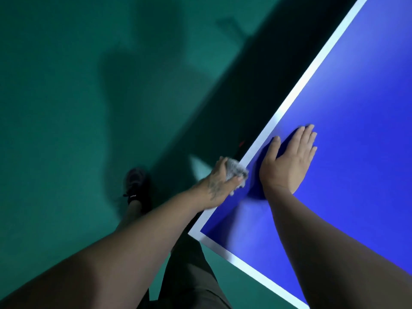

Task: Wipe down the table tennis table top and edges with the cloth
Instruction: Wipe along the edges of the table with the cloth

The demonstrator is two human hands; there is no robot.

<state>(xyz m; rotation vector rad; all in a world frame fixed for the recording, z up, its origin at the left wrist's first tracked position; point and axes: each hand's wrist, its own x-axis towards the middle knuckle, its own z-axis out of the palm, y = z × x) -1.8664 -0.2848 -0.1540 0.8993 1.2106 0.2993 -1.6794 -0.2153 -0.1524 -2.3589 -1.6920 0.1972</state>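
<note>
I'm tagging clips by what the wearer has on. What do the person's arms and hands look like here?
Both forearms are bare, with no sleeves, gloves, watch or rings in view. The left hand has a dark tattoo-like marking across its back, running toward the wrist. The right hand shows no markings.

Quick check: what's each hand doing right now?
Left hand: grips the grey cloth at the table's white edge.
Right hand: open, flat on the blue table top.
</note>
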